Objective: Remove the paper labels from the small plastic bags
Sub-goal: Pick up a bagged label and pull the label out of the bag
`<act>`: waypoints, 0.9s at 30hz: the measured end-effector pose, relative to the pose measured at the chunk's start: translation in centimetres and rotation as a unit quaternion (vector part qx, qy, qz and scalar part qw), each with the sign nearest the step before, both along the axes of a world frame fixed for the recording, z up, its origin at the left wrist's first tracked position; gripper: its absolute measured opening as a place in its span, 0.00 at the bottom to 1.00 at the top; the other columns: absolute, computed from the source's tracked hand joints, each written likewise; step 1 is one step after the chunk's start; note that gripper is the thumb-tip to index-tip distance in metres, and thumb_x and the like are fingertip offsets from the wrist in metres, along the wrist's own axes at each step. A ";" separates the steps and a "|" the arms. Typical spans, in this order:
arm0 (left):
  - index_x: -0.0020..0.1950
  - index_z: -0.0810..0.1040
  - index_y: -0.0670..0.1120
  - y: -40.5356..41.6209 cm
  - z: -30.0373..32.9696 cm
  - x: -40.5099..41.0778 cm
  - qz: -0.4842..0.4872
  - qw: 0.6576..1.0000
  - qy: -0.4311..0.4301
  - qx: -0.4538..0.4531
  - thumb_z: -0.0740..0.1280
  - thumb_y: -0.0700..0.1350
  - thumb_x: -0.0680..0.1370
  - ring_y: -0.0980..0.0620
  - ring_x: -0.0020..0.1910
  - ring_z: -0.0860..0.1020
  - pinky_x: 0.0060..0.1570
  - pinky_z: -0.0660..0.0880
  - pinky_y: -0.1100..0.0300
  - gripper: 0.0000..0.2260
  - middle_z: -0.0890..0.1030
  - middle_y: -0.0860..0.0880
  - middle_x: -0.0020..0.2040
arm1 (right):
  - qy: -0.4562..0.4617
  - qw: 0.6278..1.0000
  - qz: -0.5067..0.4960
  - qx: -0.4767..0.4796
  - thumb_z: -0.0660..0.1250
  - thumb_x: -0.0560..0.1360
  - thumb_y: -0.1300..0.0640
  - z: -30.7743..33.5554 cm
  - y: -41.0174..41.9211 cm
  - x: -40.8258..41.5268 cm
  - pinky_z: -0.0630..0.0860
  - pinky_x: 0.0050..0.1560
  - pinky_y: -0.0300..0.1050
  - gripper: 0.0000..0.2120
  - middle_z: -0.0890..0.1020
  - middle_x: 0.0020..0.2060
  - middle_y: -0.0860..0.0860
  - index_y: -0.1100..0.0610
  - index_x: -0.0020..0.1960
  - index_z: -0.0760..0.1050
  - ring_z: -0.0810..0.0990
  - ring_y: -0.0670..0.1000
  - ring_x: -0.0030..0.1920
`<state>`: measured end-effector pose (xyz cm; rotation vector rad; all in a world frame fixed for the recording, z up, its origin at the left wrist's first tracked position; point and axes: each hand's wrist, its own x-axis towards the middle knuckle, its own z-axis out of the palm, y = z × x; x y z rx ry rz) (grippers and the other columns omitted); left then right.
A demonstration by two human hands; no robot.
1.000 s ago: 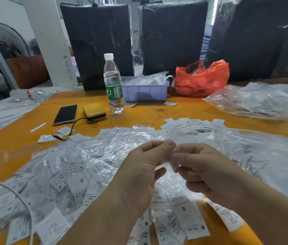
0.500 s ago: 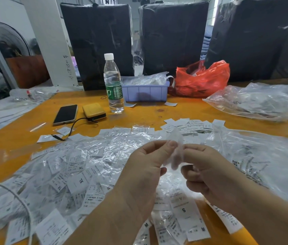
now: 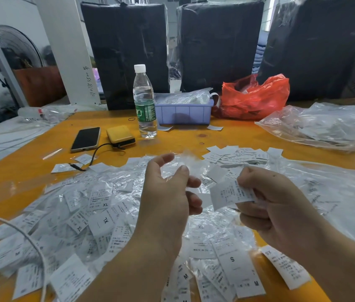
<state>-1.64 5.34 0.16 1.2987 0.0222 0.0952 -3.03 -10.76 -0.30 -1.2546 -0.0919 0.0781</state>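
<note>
**Labels and bags spread across a work table**

A heap of bagged labels [image 3: 98, 205] covers the near half of the table [image 3: 233, 136]. Behind it, to the left, a phone [image 3: 86, 138] lies beside a power bank [image 3: 121, 136]; a water bottle [image 3: 145, 101] stands just right of them. A tray [image 3: 183, 112] sits behind the bottle, a plastic sack [image 3: 257, 97] to its right. Loose labels [image 3: 237, 154] lie right of centre, wrapped bales [image 3: 126, 51] along the far edge.

Two bare forearms come up from the bottom edge, no sleeves in sight on either. The left hand [image 3: 168, 199] wears nothing: no ring, no watch, no glove. Same for the right hand [image 3: 277, 205], with a small dark mark on its back near the knuckles. Fingernails are short and unpainted.
</note>
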 end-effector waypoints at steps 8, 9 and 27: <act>0.50 0.78 0.52 -0.2 0.1 -0.1 -0.011 1.000 -0.006 0.023 0.61 0.39 0.81 0.54 0.24 0.73 0.24 0.72 0.61 0.10 0.79 0.52 0.31 | 0.028 1.000 0.004 0.010 0.60 0.72 0.75 0.1 0.1 -0.1 0.55 0.19 0.34 0.18 0.70 0.28 0.54 0.58 0.37 0.81 0.54 0.46 0.22; 0.51 0.78 0.51 -0.2 0.1 -0.1 -0.009 1.000 -0.005 0.024 0.62 0.38 0.80 0.55 0.25 0.73 0.24 0.72 0.61 0.10 0.78 0.53 0.31 | 0.028 1.000 0.009 0.007 0.60 0.72 0.75 0.2 0.1 0.0 0.56 0.19 0.34 0.17 0.69 0.28 0.54 0.58 0.35 0.81 0.55 0.46 0.22; 0.43 0.82 0.46 0.2 -0.1 0.0 -0.051 0.994 0.002 0.094 0.68 0.39 0.76 0.57 0.21 0.63 0.23 0.64 0.63 0.05 0.73 0.53 0.29 | 0.064 0.996 0.055 0.002 0.70 0.66 0.62 0.6 -0.1 -0.2 0.58 0.17 0.33 0.15 0.79 0.38 0.59 0.65 0.52 0.78 0.61 0.44 0.20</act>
